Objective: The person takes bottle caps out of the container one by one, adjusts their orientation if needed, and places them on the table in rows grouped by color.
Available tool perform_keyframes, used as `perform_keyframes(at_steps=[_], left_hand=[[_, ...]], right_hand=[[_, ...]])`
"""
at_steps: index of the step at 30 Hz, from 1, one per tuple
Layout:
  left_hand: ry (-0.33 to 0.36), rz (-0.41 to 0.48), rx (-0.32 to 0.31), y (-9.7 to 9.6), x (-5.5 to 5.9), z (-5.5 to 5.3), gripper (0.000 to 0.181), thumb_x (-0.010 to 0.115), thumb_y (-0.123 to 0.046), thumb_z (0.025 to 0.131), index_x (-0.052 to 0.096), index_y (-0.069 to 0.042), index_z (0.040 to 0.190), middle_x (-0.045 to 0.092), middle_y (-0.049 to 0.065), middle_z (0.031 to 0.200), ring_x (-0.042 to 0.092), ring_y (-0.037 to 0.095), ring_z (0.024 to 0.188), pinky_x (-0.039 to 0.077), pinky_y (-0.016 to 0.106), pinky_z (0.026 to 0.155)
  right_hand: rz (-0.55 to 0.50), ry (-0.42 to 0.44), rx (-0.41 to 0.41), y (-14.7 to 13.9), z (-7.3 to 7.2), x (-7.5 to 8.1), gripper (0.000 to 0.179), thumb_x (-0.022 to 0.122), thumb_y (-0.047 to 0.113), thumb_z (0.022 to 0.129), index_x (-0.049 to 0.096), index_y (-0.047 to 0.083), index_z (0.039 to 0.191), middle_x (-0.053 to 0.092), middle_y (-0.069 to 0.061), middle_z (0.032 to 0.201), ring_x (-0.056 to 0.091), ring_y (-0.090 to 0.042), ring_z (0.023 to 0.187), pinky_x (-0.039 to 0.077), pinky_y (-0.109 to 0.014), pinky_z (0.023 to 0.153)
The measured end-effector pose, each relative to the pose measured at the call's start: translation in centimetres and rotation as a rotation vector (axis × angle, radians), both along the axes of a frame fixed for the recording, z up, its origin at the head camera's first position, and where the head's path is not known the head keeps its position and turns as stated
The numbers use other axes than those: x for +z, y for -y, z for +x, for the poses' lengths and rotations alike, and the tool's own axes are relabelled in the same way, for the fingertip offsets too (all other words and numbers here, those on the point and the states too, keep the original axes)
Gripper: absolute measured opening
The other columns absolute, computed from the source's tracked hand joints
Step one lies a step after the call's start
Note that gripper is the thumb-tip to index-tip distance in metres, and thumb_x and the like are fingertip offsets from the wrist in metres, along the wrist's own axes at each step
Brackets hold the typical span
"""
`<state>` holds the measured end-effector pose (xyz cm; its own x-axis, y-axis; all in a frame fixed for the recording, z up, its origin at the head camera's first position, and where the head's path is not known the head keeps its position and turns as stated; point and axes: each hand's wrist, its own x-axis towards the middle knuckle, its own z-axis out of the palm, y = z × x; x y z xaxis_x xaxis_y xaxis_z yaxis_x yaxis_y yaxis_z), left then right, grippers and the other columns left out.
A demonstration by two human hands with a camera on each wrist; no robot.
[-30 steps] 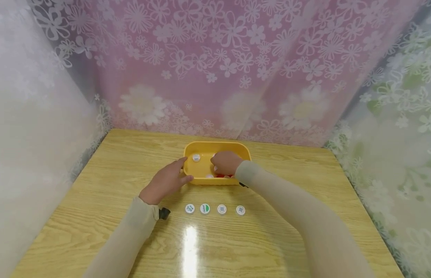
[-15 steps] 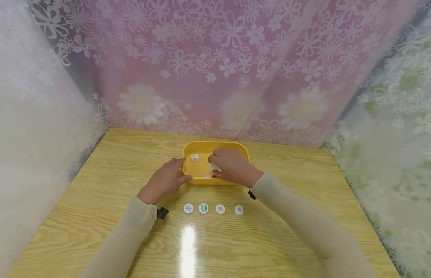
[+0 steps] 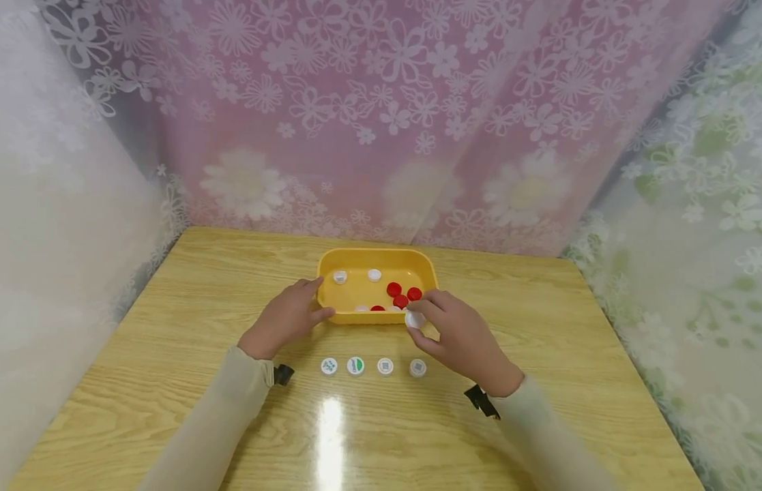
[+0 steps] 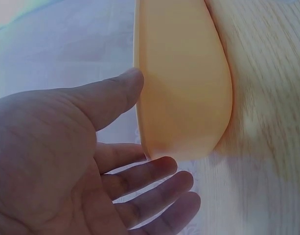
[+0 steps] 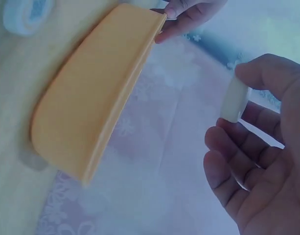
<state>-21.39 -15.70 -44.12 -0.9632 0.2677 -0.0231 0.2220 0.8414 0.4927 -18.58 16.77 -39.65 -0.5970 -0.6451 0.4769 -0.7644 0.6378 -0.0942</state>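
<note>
My right hand point(image 3: 463, 337) pinches a white bottle cap point(image 3: 413, 319) between thumb and fingers, at the front right of a yellow plastic bin point(image 3: 350, 319). In the right wrist view the held cap point(image 5: 235, 100) appears edge-on, above the level of the bin's rim. At the bin's left end my left hand point(image 3: 282, 317) touches the rim, its thumb point(image 4: 130, 85) against the edge and its other fingers loosely extended. Inside the bin lie several red caps point(image 3: 393, 290), mostly at the right, and a few white caps point(image 3: 374, 275). The front wall partly hides some of them.
On the wooden table point(image 3: 233, 266), in front of the bin, several white caps with printed tops, one of them part green point(image 3: 355, 365), form a row. Flowered curtains point(image 3: 381, 136) enclose the table at the back and both sides.
My right hand has come out of the bin toward the front right, now with a white cap in its fingers, exposing the red caps. The left hand has stayed at the bin's left end.
</note>
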Motion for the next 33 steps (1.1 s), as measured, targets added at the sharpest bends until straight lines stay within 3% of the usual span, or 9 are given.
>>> perform_keyframes(at_steps=[4,6,12,17,26,33], left_hand=[[-0.005,-0.001,-0.004,0.1,-0.1,0.0,0.079,0.066,-0.043,0.102,0.034,0.000,0.160,0.047,0.029,0.153,0.050,0.045,0.137,0.044,0.059,0.109],[-0.003,-0.007,-0.007,0.1,-0.2,0.0,0.079,0.066,-0.044,0.102,0.034,0.000,0.160,0.047,0.028,0.153,0.050,0.045,0.137,0.044,0.059,0.109],[0.005,-0.016,-0.014,-0.2,0.0,0.1,0.079,0.066,-0.043,0.101,0.035,0.000,0.159,0.046,0.029,0.153,0.050,0.046,0.137,0.044,0.059,0.109],[0.000,-0.012,-0.011,0.0,0.2,0.0,0.079,0.066,-0.043,0.102,0.035,0.001,0.159,0.045,0.028,0.154,0.048,0.045,0.138,0.043,0.059,0.110],[0.012,-0.007,-0.012,0.2,0.4,0.1,0.081,0.067,-0.041,0.102,0.032,0.004,0.160,0.029,0.026,0.165,0.036,0.046,0.148,0.035,0.059,0.116],[0.022,-0.012,-0.004,0.1,0.5,0.0,0.081,0.066,-0.042,0.102,0.031,0.002,0.160,0.029,0.025,0.165,0.035,0.045,0.149,0.034,0.059,0.117]], right_hand=[[0.020,0.054,-0.072,-0.6,0.7,-0.9,0.027,0.081,0.018,0.087,0.071,0.009,0.111,0.065,-0.003,0.101,0.059,-0.017,0.082,0.057,-0.031,0.073],[0.087,0.101,-0.131,-0.9,1.0,-1.2,0.027,0.082,0.019,0.087,0.071,0.010,0.109,0.065,-0.002,0.099,0.057,-0.016,0.080,0.057,-0.030,0.072],[0.368,0.358,-0.299,-1.8,1.8,-1.9,0.023,0.085,0.020,0.086,0.068,0.011,0.099,0.059,-0.002,0.086,0.051,-0.017,0.070,0.052,-0.032,0.064],[0.451,0.509,-0.346,-2.0,1.5,-2.5,0.023,0.085,0.016,0.086,0.066,0.010,0.098,0.059,-0.003,0.086,0.052,-0.019,0.072,0.052,-0.037,0.066],[0.478,0.612,-0.365,-1.7,0.7,-3.4,0.020,0.083,0.015,0.088,0.065,0.010,0.095,0.059,-0.002,0.082,0.051,-0.020,0.071,0.051,-0.037,0.069],[0.466,0.624,-0.380,-1.7,0.5,-3.6,0.019,0.081,0.013,0.088,0.065,0.010,0.095,0.058,-0.003,0.083,0.050,-0.020,0.071,0.051,-0.037,0.068]])
